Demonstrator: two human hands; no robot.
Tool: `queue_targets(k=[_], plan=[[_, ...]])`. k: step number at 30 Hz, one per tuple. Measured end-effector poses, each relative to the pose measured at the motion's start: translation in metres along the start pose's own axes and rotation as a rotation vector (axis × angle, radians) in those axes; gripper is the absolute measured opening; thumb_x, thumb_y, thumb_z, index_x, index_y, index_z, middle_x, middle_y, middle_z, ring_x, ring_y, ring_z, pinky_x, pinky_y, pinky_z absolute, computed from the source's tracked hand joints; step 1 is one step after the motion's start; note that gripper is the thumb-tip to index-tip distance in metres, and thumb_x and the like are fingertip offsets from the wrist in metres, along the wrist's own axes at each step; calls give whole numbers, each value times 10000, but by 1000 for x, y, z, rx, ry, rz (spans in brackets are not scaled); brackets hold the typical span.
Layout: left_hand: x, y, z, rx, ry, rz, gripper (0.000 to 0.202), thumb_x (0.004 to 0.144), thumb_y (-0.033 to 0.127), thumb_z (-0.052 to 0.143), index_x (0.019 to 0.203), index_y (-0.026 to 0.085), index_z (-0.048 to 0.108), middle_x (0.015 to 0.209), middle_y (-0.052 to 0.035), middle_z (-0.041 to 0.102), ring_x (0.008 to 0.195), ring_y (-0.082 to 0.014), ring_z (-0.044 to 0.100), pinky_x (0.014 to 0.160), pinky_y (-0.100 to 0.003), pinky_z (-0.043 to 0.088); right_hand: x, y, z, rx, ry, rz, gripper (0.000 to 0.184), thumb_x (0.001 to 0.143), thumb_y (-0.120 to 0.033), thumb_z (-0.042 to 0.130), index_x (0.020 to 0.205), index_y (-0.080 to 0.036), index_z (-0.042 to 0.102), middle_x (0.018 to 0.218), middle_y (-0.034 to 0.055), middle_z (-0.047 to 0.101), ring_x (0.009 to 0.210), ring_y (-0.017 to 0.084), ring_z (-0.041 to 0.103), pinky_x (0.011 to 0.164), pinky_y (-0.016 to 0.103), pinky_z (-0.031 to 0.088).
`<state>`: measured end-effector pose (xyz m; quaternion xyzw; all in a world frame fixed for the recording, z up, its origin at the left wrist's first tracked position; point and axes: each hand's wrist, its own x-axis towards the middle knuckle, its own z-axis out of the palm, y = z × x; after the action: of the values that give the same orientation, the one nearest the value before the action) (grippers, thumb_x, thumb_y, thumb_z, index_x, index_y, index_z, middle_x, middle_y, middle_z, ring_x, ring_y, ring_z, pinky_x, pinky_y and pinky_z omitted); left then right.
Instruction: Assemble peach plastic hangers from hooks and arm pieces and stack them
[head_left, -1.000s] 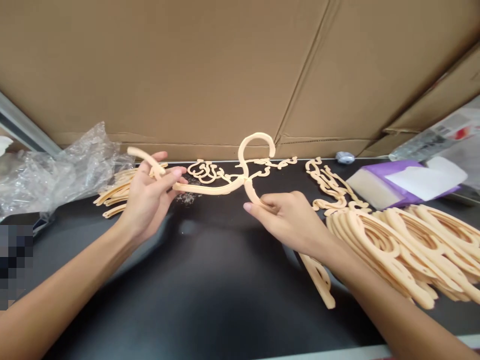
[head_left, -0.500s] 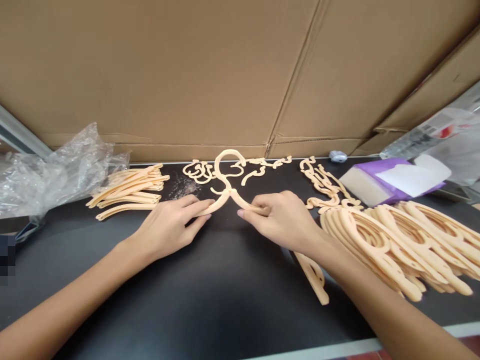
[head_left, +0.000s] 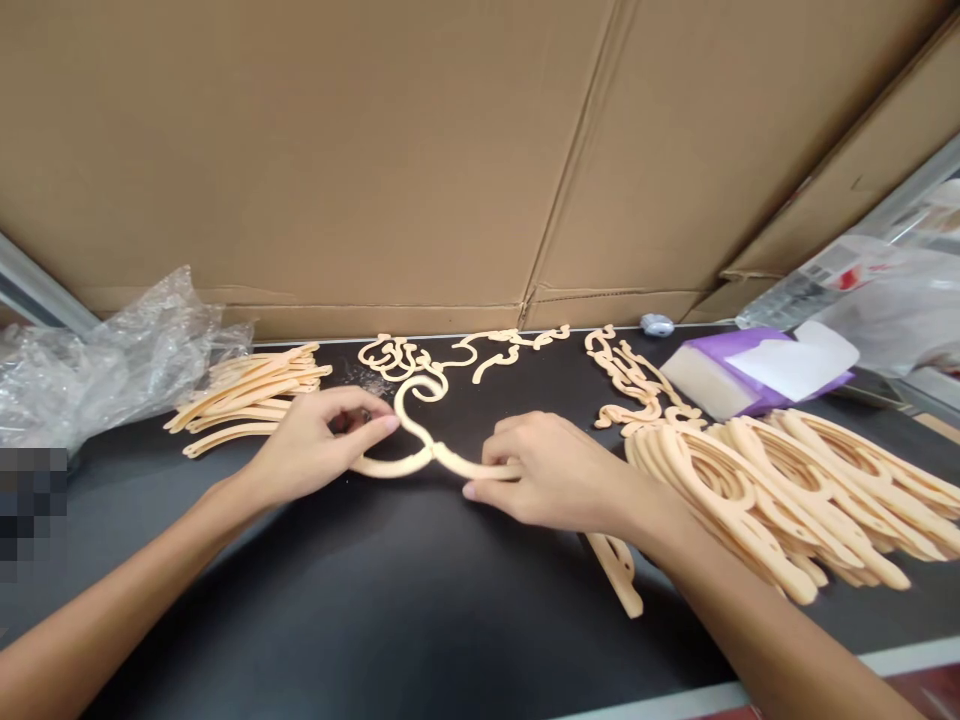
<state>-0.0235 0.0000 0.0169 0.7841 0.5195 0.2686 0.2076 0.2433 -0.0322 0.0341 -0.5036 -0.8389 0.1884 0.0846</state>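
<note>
A pale orange foam hanger shape (head_left: 420, 440) with a round hook lies low over the black table (head_left: 390, 590). My left hand (head_left: 311, 450) pinches its left arm and my right hand (head_left: 547, 475) is closed over its right arm. Both hands press it down near the table's middle. The hook curls up between them.
A stack of foam hangers (head_left: 787, 480) lies at the right, one strip (head_left: 619, 570) under my right wrist. Thin cut strips (head_left: 247, 395) are piled at the left beside crumpled clear plastic (head_left: 105, 360). Curly offcuts (head_left: 450, 355) and a purple-wrapped block (head_left: 750, 370) lie by the cardboard wall (head_left: 450, 160).
The hanger has come down from the air to the table. My left hand has slid along its left arm and both hands now hold it low and nearer me.
</note>
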Motion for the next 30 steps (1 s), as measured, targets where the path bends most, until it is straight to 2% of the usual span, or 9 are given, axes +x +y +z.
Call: queue_targets(k=[3, 6, 11, 14, 17, 20, 23, 28, 30], plan=[[-3, 1, 7, -20, -115, 50, 332, 899, 491, 607, 819, 211, 767, 709, 0, 702, 614, -134, 575, 563, -244, 427, -2, -1, 0, 32, -76, -83, 133, 801, -362, 741, 798, -231, 718, 829, -5, 655, 700, 136, 540, 624, 279, 325], [-5, -2, 10, 29, -124, 148, 297, 922, 436, 586, 824, 221, 765, 753, -12, 717, 655, -147, 610, 580, -250, 449, -2, 0, 1, 60, -94, -144, 113, 823, -298, 738, 915, -237, 757, 906, 14, 689, 831, 176, 605, 714, 293, 405], [-2, -12, 2, 216, 129, 288, 288, 949, 394, 541, 957, 214, 766, 944, -70, 767, 884, -225, 684, 819, -354, 524, -2, 8, 5, 18, 20, -267, 129, 867, -205, 693, 968, -212, 773, 1082, 79, 693, 1065, 239, 602, 1008, 422, 415], [-4, -13, -2, 529, 222, 275, 365, 965, 389, 479, 850, 196, 768, 744, -82, 737, 718, -244, 662, 783, -406, 501, -3, 11, 3, -82, 92, -140, 278, 889, -256, 675, 1154, -216, 748, 1148, 105, 678, 1038, 267, 620, 964, 438, 438], [-10, -2, 0, 851, 173, 138, 482, 977, 410, 433, 674, 198, 742, 562, -98, 665, 563, -261, 632, 649, -395, 455, -2, 9, -2, -174, 49, 32, 398, 926, -311, 629, 1306, -206, 683, 1108, 116, 707, 946, 283, 658, 868, 414, 460], [-16, 13, 6, 961, 58, 29, 534, 995, 424, 378, 702, 182, 753, 588, -141, 688, 563, -320, 671, 525, -348, 361, 0, 6, -4, -216, -2, 72, 337, 961, -305, 555, 1239, -196, 711, 1034, 105, 734, 924, 285, 678, 849, 400, 453], [-19, 23, 12, 995, -40, 6, 503, 993, 400, 378, 762, 164, 757, 636, -168, 718, 614, -375, 706, 499, -336, 317, 1, 5, -2, -230, 11, 66, 312, 947, -226, 523, 1181, -187, 725, 1029, 104, 729, 976, 293, 677, 864, 396, 451], [-21, 25, 17, 928, -72, 56, 466, 1011, 396, 397, 758, 173, 717, 718, -123, 748, 611, -297, 713, 501, -311, 305, 2, 9, 4, -147, 18, -12, 282, 903, -146, 533, 1097, -192, 732, 1087, 101, 708, 1067, 283, 650, 935, 392, 448], [-23, 25, 20, 849, -61, 115, 446, 1025, 439, 401, 889, 184, 741, 803, -111, 762, 677, -285, 727, 519, -317, 351, 2, 10, 7, -86, 25, -87, 280, 896, -108, 518, 1061, -201, 724, 1105, 88, 701, 1080, 263, 639, 957, 386, 438]])
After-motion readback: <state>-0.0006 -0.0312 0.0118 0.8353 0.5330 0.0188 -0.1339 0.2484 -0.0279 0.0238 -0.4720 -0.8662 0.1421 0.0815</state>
